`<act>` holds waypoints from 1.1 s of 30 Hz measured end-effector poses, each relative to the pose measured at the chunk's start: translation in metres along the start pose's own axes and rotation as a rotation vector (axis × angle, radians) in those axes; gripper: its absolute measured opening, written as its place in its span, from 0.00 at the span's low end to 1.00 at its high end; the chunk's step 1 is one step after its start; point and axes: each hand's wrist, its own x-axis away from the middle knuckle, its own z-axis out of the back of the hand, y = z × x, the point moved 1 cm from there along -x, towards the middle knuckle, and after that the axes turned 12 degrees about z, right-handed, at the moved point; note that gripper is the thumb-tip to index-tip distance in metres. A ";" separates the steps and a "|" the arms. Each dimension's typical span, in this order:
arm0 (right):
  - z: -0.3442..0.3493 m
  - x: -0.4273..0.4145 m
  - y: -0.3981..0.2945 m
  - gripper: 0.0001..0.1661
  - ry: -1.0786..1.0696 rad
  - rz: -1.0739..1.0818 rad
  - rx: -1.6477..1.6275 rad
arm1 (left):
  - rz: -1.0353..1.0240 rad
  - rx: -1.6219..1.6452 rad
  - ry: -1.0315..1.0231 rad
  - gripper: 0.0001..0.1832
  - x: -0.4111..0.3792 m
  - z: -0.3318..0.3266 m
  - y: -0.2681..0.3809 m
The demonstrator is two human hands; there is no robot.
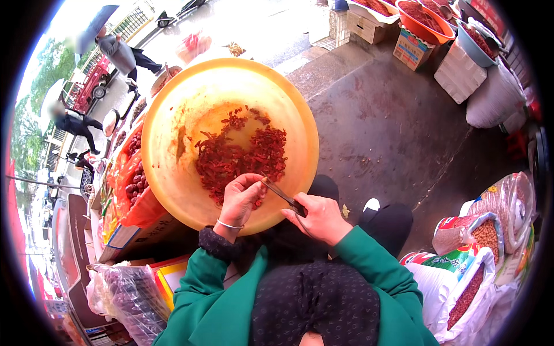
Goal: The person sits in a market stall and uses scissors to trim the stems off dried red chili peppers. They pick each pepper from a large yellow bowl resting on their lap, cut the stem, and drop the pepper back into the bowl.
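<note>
A large yellow plastic basin [173,129] stands before me with cut dried red chili peppers [233,158] spread over its bottom. My right hand [322,216] grips the handles of metal scissors [281,193] above the basin's near side. Their blades point up and left, to the fingertips of my left hand [242,194]. The left thumb and forefinger pinch a small piece of chili pepper, mostly hidden by the fingers. A red bit shows just below that hand. How far apart the blades are is hard to tell.
Red dates [137,186] in orange plastic bags adjoin the basin's left side. Open sacks of peanuts [487,238] and red beans [467,298] stand at lower right. Basins of ground chili [422,19] rest on boxes at upper right. People walk along the street at left.
</note>
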 end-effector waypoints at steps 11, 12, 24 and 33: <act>-0.021 -0.025 0.003 0.19 0.000 0.048 -0.025 | 0.082 -0.010 -0.017 0.04 -0.001 0.014 0.002; -0.022 -0.027 0.002 0.19 -0.009 0.049 -0.030 | 0.085 -0.004 -0.018 0.04 -0.001 0.015 0.003; -0.005 -0.012 0.003 0.17 -0.048 0.035 -0.020 | 0.108 0.016 -0.103 0.05 -0.003 -0.007 -0.002; 0.045 0.085 0.015 0.09 0.218 -0.280 -0.097 | 0.226 -0.065 -0.354 0.07 -0.028 -0.115 -0.051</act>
